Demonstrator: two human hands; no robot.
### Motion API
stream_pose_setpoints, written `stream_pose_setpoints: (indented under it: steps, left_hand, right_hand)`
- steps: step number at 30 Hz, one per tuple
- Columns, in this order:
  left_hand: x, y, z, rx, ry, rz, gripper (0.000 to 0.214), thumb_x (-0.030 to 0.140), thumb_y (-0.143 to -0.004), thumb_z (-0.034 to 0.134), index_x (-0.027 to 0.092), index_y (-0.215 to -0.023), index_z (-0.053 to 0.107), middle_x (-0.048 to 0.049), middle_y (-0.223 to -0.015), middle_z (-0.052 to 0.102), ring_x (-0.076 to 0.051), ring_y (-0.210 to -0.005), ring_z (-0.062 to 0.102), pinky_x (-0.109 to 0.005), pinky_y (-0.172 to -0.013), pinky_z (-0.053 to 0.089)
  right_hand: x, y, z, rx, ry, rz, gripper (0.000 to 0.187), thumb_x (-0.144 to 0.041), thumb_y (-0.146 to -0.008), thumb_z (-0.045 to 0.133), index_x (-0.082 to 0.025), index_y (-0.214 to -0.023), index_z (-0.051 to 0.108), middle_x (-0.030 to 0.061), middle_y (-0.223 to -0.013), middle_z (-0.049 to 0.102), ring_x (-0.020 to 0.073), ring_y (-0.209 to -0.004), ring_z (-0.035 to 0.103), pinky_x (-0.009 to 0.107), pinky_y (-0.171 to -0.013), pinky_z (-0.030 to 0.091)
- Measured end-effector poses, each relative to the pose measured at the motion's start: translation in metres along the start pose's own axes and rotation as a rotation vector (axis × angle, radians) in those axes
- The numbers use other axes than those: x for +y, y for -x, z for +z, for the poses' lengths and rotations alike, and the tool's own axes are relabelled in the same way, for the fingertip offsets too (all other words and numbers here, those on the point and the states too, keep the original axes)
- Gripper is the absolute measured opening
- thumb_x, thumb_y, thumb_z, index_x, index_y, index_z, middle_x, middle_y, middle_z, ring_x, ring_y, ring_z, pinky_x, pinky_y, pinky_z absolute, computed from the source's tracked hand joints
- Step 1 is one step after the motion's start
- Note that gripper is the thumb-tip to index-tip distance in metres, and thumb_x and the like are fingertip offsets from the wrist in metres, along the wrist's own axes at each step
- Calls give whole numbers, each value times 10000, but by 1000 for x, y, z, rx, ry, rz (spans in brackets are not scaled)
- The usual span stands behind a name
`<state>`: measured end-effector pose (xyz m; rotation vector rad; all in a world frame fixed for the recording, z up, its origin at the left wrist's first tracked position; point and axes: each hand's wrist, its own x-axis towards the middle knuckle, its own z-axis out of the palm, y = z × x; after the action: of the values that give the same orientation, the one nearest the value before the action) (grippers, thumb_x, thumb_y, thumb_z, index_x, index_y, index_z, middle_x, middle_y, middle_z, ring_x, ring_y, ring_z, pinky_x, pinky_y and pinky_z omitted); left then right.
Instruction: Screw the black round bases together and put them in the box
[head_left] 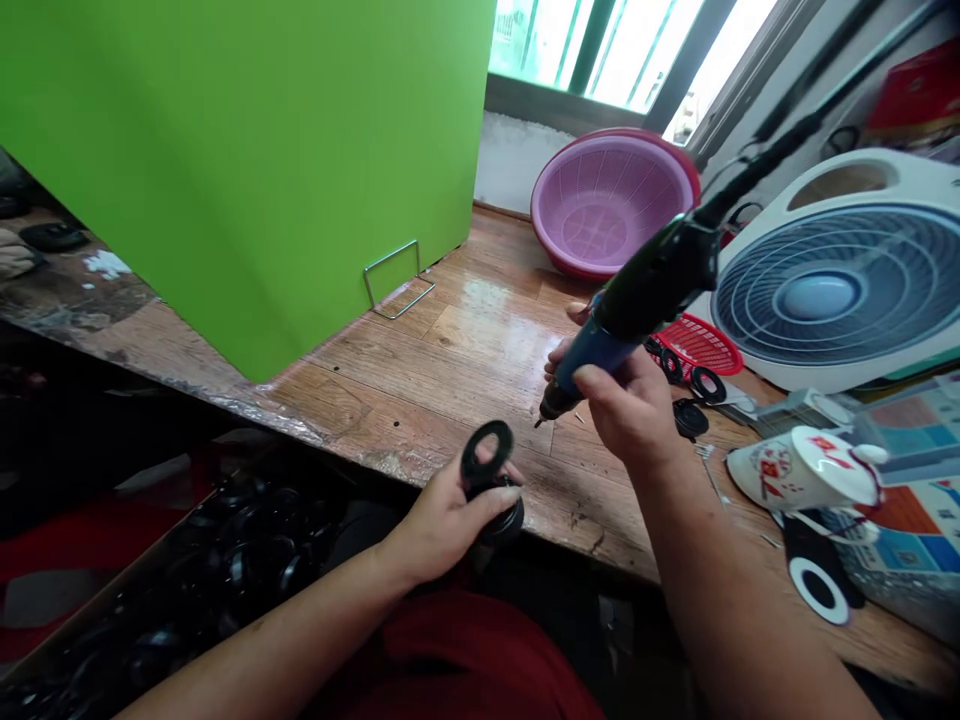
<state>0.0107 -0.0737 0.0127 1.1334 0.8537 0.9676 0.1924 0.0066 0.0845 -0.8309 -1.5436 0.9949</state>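
One black ring (472, 470) at lower centre: I see left hand (444, 518) pinching it, presumably for steadiness; right hand (637, 405) curls fingers round electric screwdriver (645, 285), right of centre, bit (538, 422) angled down.

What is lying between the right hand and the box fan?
The head view shows a red plastic basket and black rings between the right hand and box fan.

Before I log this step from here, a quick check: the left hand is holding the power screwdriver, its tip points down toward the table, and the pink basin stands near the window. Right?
Not quite: the head view shows the power screwdriver in the right hand, tip down toward the table. The pink basin does stand near the window.
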Motion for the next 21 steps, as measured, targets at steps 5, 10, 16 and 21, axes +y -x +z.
stream_pose_setpoints:
  steps: [5, 10, 16, 21]
  left_hand:
    - [2, 5, 4, 247, 439, -238, 265, 368, -771, 668, 105, -798, 654, -37, -703, 608, -109, -639, 544, -212, -615, 420]
    - [1, 2, 9, 327, 503, -233, 267, 355, -723, 720, 101, -787, 663, -39, -721, 626, -114, -656, 565, -218, -637, 429]
    - [4, 4, 19, 262, 581, -189, 280, 367, -720, 729, 133, -845, 640, -28, -763, 638, -123, -700, 575, -230, -677, 435]
    - [5, 6, 21, 248, 581, -156, 245, 344, -737, 717, 136, -843, 642, -23, -747, 630, -120, -684, 565, -240, -686, 427]
  right_hand:
    - [-21, 6, 25, 49, -182, 8, 523, -324, -697, 745, -243, -1137, 475, -1, -817, 483, 147, -690, 537, 313, -603, 527]
    - [-44, 41, 49, 47, -298, -29, 495, -280, -726, 741, -281, -1148, 482, 16, -887, 508, 166, -776, 572, 359, -693, 562]
    - [-44, 62, 65, 57, -261, -52, 436, -294, -792, 684, -293, -1153, 439, 36, -946, 539, 172, -756, 603, 420, -746, 573]
    - [-44, 65, 68, 50, -250, -126, 413, -191, -804, 653, -297, -1138, 434, 26, -943, 549, 164, -777, 604, 405, -748, 570]
